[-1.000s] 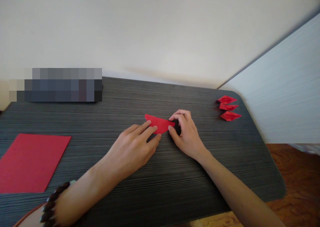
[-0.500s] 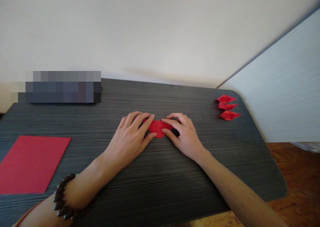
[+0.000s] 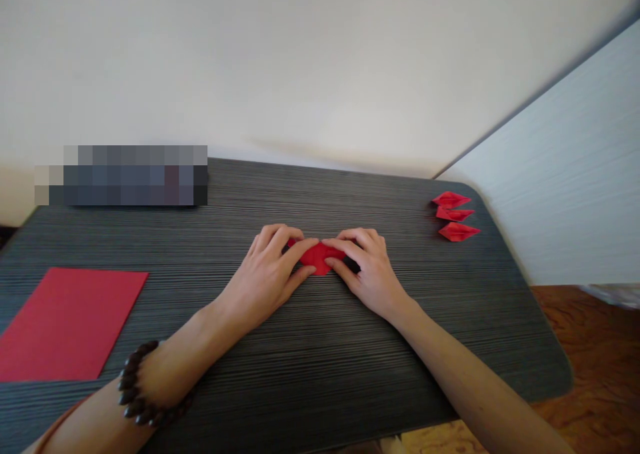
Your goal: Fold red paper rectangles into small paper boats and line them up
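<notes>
Red paper sq. approx 8 o'clock on dk ribbed tabletop, pixelated patch at 10; L hand & R hand, thumbs/index fingers pinching folded red paper at ctr; pale wall at 12; 3 pointed red paper folds btwn 2 & 3, whitish panel at 2, wood-grain flr at 4.

No text, label, brand, number or sign can be read here. A pixelated patch (coarse squares, mostly grey and blue) covers the far left of the dark table, so whether any print stands there is hard to tell.
</notes>
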Demonstrator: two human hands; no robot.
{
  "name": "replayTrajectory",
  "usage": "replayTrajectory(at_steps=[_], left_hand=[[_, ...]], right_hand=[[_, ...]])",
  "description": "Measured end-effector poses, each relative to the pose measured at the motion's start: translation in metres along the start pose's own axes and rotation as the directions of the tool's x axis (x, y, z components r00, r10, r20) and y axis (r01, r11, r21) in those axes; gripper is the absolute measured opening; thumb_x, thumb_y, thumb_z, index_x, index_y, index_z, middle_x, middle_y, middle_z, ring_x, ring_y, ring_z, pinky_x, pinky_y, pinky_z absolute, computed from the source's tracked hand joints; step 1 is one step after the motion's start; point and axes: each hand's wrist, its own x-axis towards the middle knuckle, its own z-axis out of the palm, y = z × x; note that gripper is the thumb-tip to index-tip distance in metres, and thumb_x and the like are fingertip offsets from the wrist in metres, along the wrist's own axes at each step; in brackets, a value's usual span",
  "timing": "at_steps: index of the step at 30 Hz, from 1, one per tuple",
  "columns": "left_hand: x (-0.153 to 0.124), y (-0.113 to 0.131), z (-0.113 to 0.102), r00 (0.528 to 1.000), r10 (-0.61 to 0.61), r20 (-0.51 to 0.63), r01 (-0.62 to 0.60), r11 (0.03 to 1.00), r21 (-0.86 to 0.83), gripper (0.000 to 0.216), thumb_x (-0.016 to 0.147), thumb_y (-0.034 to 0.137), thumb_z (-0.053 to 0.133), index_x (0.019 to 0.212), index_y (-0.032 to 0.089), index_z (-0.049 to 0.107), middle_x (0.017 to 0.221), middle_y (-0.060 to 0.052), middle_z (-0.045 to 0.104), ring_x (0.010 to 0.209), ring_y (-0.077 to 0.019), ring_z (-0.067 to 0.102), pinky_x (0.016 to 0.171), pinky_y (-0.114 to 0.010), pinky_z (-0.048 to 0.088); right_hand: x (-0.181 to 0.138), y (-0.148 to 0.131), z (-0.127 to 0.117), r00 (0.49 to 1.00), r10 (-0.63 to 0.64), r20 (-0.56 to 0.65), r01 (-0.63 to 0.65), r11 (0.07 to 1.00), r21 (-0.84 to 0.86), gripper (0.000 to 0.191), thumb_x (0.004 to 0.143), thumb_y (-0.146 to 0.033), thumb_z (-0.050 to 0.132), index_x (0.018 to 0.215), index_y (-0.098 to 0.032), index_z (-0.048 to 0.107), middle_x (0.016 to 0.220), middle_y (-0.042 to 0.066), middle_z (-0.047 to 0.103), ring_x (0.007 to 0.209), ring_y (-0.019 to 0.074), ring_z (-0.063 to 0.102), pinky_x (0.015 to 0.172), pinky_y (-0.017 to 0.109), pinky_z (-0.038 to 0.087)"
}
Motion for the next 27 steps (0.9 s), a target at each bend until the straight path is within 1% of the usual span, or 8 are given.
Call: replayTrajectory(at_steps=[3, 5, 9, 13, 16, 18, 22, 27], left_hand=[[0.001, -0.004, 0.001, 1.000, -0.012, -0.020, 0.010, 0.996, -0.087, 0.033, 0.088, 0.029, 0.056, 0.119, 0.018, 0.057, 0.109, -0.010, 0.054, 0.105, -0.0244, 0.044, 0.092, -0.045, 0.044], [0.001, -0.007, 0.001, 1.000, -0.021, -0.008, 0.020, 0.991, -0.135, 0.034, 0.086, 0.031, 0.058, 0.119, 0.019, 0.058, 0.107, -0.009, 0.055, 0.103, -0.0233, 0.045, 0.093, -0.043, 0.044], [0.004, -0.011, -0.001, 0.999, -0.032, 0.018, 0.035, 0.982, -0.185, 0.025, 0.089, 0.027, 0.054, 0.110, 0.020, 0.064, 0.101, -0.007, 0.059, 0.097, -0.0206, 0.048, 0.089, -0.040, 0.044], [0.005, -0.011, 0.000, 0.999, -0.035, 0.015, 0.038, 0.980, -0.194, 0.019, 0.090, 0.023, 0.052, 0.101, 0.021, 0.068, 0.095, -0.005, 0.063, 0.093, -0.0194, 0.049, 0.086, -0.039, 0.043], [0.004, -0.011, 0.000, 0.998, -0.055, 0.009, 0.056, 0.987, -0.153, 0.017, 0.089, 0.025, 0.054, 0.098, 0.022, 0.069, 0.094, -0.004, 0.064, 0.093, -0.0206, 0.048, 0.086, -0.040, 0.042], [0.003, -0.012, 0.000, 0.998, -0.058, -0.005, 0.057, 0.991, -0.119, 0.018, 0.089, 0.027, 0.054, 0.098, 0.023, 0.069, 0.094, -0.004, 0.065, 0.094, -0.0214, 0.048, 0.085, -0.042, 0.042], [0.003, -0.015, -0.002, 0.999, -0.001, -0.038, -0.002, 0.997, -0.078, 0.018, 0.089, 0.028, 0.056, 0.098, 0.024, 0.070, 0.092, -0.005, 0.066, 0.094, -0.0218, 0.047, 0.083, -0.040, 0.043], [0.002, -0.015, -0.007, 0.988, 0.144, -0.049, -0.143, 0.989, 0.022, 0.017, 0.088, 0.024, 0.056, 0.098, 0.024, 0.071, 0.091, -0.005, 0.065, 0.094, -0.0211, 0.050, 0.081, -0.037, 0.045]], right_hand=[[0.000, -0.001, 0.000, 1.000, -0.009, -0.003, 0.009, 1.000, -0.005, 0.024, 0.090, -0.033, 0.055, 0.112, -0.028, 0.062, 0.102, 0.004, 0.060, 0.100, 0.0209, 0.051, 0.088, 0.039, 0.039], [0.000, -0.001, 0.000, 1.000, -0.017, 0.006, 0.017, 1.000, 0.003, 0.025, 0.089, -0.033, 0.056, 0.112, -0.028, 0.062, 0.101, 0.004, 0.060, 0.100, 0.0208, 0.051, 0.088, 0.039, 0.039], [0.001, 0.000, -0.002, 0.999, -0.015, 0.038, 0.013, 0.998, 0.056, 0.024, 0.087, -0.033, 0.059, 0.111, -0.028, 0.062, 0.101, 0.003, 0.061, 0.098, 0.0200, 0.052, 0.086, 0.038, 0.038], [0.002, -0.001, -0.004, 0.998, 0.016, 0.068, -0.022, 0.996, 0.084, 0.020, 0.084, -0.035, 0.063, 0.104, -0.029, 0.065, 0.098, 0.002, 0.063, 0.096, 0.0194, 0.053, 0.085, 0.038, 0.036], [0.002, -0.001, -0.006, 0.995, 0.038, 0.088, -0.045, 0.995, 0.085, 0.018, 0.084, -0.037, 0.063, 0.100, -0.029, 0.066, 0.095, 0.001, 0.064, 0.094, 0.0197, 0.053, 0.086, 0.040, 0.034], [0.002, 0.000, -0.007, 0.994, 0.029, 0.108, -0.039, 0.994, 0.098, 0.018, 0.086, -0.036, 0.061, 0.101, -0.028, 0.066, 0.095, 0.001, 0.065, 0.093, 0.0192, 0.054, 0.085, 0.038, 0.035], [0.002, 0.006, -0.006, 0.992, -0.039, 0.116, 0.027, 0.994, 0.103, 0.017, 0.088, -0.032, 0.058, 0.103, -0.026, 0.066, 0.095, 0.002, 0.063, 0.091, 0.0174, 0.055, 0.080, 0.034, 0.037], [0.001, 0.011, -0.004, 0.991, -0.115, 0.073, 0.113, 0.993, 0.034, 0.019, 0.089, -0.033, 0.056, 0.103, -0.030, 0.068, 0.091, 0.001, 0.062, 0.087, 0.0166, 0.053, 0.078, 0.034, 0.037]])
